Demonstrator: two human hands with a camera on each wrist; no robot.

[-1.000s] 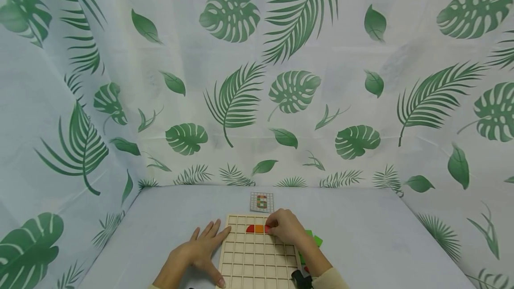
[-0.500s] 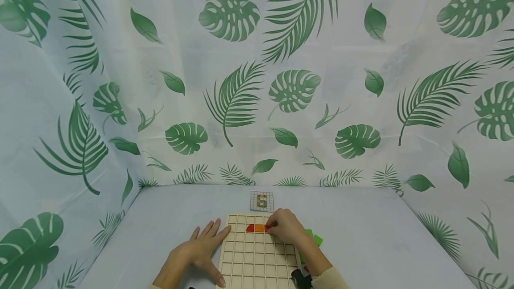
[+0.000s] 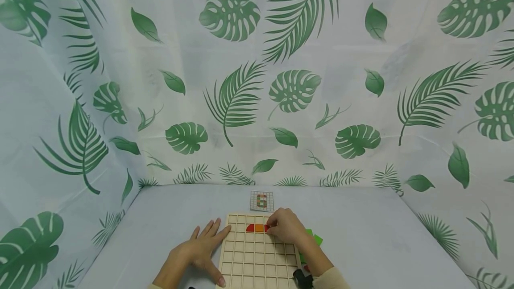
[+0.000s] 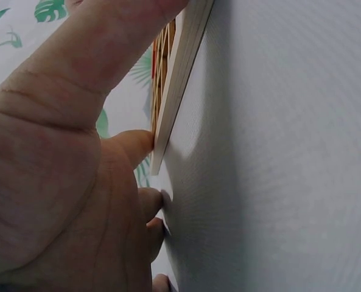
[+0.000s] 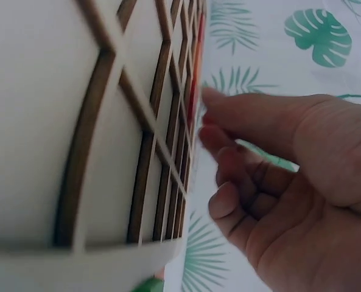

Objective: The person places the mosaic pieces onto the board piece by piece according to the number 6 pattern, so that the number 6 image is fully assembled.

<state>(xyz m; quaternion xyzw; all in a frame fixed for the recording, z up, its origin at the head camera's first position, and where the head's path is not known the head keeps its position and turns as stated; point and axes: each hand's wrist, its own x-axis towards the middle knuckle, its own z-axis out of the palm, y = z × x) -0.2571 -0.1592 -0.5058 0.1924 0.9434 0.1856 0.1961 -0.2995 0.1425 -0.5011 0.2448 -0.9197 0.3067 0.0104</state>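
Observation:
A wooden grid board (image 3: 249, 262) lies flat on the table. My left hand (image 3: 198, 249) spreads along its left side, thumb and index fingertip on the rim; in the left wrist view the thumb (image 4: 77, 67) reaches over the board's edge. In the top part of the grid sit a rounded red tile (image 3: 250, 228) and an orange tile (image 3: 259, 228) side by side. Directly right of them, my right hand (image 3: 286, 226) has its thumb and index fingertips at another red tile (image 3: 267, 228), partly hidden by the fingers. Its other fingers are curled in the right wrist view.
Behind the board lies a pattern card (image 3: 262, 201) showing a figure of coloured tiles. Loose green tiles (image 3: 317, 240) lie right of the board, partly under the right forearm. A black object (image 3: 302, 278) sits at the right wrist. A leaf-print cloth (image 3: 257, 101) encloses the table.
The right fingertips have shifted very slightly at the red tile, and a bit more of it shows. The left hand and board stay put.

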